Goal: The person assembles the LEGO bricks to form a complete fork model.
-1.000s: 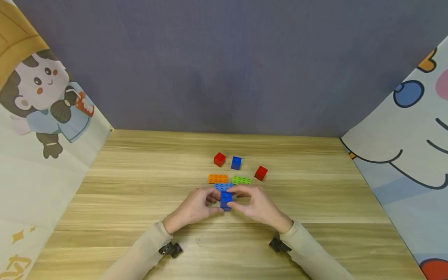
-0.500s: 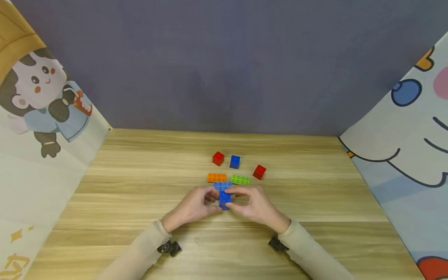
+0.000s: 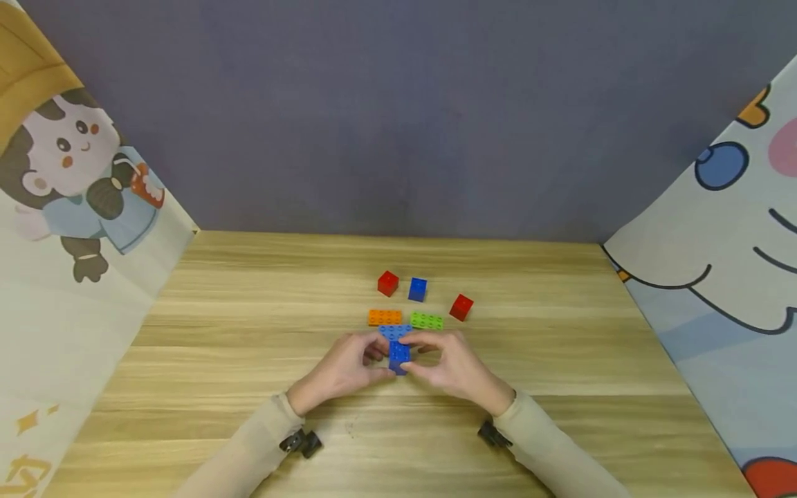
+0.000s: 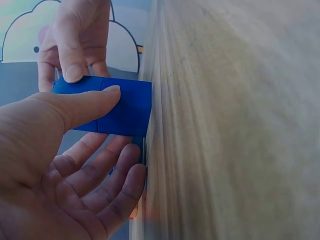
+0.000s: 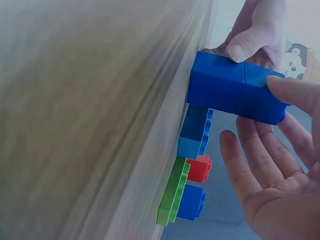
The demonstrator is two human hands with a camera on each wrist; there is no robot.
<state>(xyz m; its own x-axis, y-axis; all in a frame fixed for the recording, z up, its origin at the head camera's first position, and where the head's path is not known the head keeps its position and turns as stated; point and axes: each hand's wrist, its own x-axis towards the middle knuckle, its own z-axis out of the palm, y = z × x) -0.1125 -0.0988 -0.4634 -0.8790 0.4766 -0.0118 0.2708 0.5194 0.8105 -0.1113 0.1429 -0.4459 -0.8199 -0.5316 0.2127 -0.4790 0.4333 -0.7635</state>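
Blue stack (image 5: 235, 89): two dark blue blocks, one on top of the other, about midway between the left and right edges of the tabletop (image 3: 249, 297), well in from the far edge. Looks upright.
Left hand (image 3: 349, 361): pinching the lower block (image 5: 215, 80), gap only about as wide as the block. Thumb's on the side facing the person, tip near the seam, spare fingers loosely curved.
Right hand (image 3: 457, 363): same deal on the upper block (image 5: 257, 97), thumb on the near side, the rest of the fingers loosely spread.
Light blue brick (image 3: 392, 332): just past the stack, toward the far edge. Can't tell if they touch.
Other flat bricks: orange brick (image 3: 385, 317) on the left-edge side, green brick (image 3: 426, 321) on the right-edge side, both slightly beyond the light blue one.
Small cubes: red cube (image 3: 388, 283) and blue cube (image 3: 418, 290) nearest the far edge, second red cube (image 3: 461, 308) off toward the right edge.
Backdrop: grey panel (image 3: 398, 124) along the far edge.
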